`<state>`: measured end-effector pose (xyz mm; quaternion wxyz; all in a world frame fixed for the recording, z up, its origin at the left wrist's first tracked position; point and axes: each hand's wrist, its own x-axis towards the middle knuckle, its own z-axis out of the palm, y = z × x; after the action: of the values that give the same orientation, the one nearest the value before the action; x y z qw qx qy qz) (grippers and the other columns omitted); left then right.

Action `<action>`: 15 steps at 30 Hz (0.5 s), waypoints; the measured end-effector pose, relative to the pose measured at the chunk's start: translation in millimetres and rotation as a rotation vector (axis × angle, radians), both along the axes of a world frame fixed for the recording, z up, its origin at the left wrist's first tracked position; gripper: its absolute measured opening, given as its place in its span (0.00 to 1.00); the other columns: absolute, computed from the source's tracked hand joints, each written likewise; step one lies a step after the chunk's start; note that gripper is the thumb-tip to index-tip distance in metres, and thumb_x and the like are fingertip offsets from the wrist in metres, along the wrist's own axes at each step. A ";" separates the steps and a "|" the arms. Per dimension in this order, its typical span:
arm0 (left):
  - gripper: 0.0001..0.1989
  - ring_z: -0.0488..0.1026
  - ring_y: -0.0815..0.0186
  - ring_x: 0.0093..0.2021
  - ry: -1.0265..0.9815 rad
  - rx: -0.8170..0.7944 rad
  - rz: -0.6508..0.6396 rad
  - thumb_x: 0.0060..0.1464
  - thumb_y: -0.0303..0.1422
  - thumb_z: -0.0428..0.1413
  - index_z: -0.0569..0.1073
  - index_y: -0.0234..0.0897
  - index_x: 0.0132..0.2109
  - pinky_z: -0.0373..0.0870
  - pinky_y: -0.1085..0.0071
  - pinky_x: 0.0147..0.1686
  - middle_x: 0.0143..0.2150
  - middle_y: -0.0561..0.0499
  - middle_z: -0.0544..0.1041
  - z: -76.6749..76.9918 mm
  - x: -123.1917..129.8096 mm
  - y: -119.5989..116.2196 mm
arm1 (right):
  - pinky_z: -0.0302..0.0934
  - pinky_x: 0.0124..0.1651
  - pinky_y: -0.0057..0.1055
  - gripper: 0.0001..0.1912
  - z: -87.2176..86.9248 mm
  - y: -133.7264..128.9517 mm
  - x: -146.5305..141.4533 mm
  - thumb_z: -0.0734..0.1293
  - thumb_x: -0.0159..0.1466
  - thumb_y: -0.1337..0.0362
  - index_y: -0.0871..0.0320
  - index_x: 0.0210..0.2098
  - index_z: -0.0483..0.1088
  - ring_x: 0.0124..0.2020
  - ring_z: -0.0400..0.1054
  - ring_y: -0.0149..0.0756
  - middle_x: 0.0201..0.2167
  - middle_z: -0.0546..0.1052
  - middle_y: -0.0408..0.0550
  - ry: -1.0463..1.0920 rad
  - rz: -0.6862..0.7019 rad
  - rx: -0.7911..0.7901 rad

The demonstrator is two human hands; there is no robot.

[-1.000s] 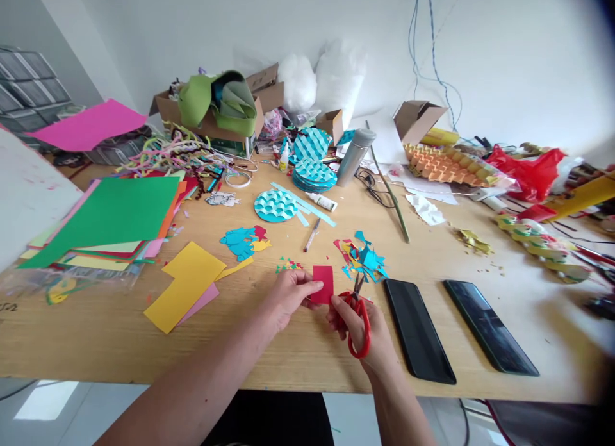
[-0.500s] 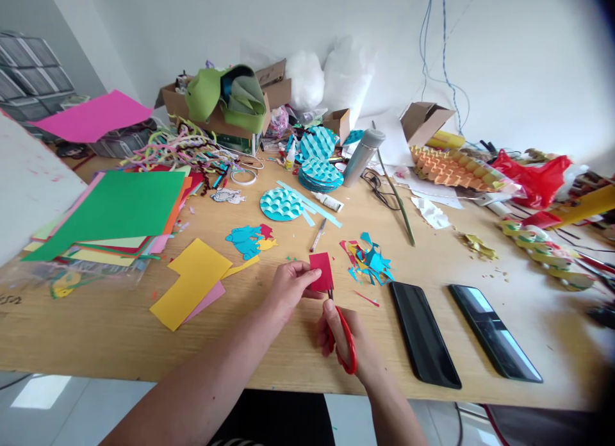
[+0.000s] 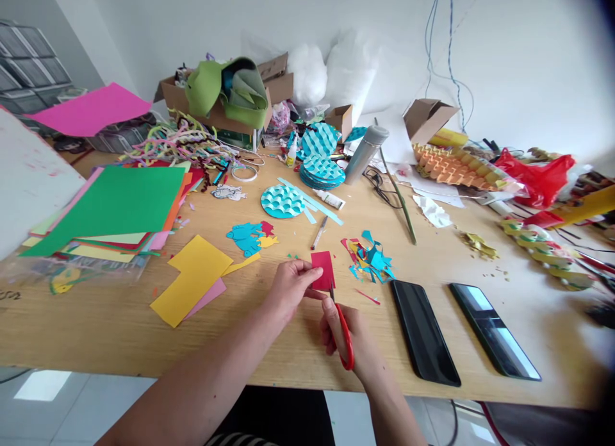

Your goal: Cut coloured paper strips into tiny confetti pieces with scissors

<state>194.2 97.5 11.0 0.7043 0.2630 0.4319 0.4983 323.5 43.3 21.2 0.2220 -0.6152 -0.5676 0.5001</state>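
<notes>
A small piece of red paper [image 3: 323, 266] is pinched between the thumb and fingers of my left hand [image 3: 294, 286]. My right hand [image 3: 342, 327] grips scissors [image 3: 346, 343] with red handles, and their dark blades meet the lower right edge of the paper. Just beyond the hands lies a pen [image 3: 319, 233]. To the left are paper fish cut-outs [image 3: 246, 239] in blue, red and yellow. A heap of coloured paper scraps [image 3: 372, 257] lies to the right, with a thin red strip [image 3: 368, 297] near it.
Yellow paper [image 3: 195, 279] and a stack of coloured sheets [image 3: 113, 202] lie on the left. Two phones, a black one [image 3: 425, 330] and a lit one [image 3: 494, 330], lie on the right. Farther back stand a scaly blue disc [image 3: 282, 202], a glue bottle [image 3: 330, 198] and a steel flask [image 3: 366, 154].
The scissors' handles have come closer together as the fingers of my right hand closed. My left hand still holds the red paper in nearly the same place. The view has shifted slightly.
</notes>
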 end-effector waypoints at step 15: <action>0.16 0.71 0.68 0.25 0.007 0.008 0.019 0.37 0.40 0.66 0.75 0.31 0.28 0.71 0.72 0.23 0.25 0.50 0.74 -3.1 1.5 -0.8 | 0.54 0.17 0.23 0.27 -9.0 1.0 -1.5 0.56 0.64 0.43 0.59 0.21 0.63 0.13 0.62 0.28 0.13 0.67 0.42 0.000 -0.036 -0.016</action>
<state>195.7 96.7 7.9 0.6968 0.2636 0.4349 0.5058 322.0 44.3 12.2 0.2259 -0.6269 -0.5525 0.5007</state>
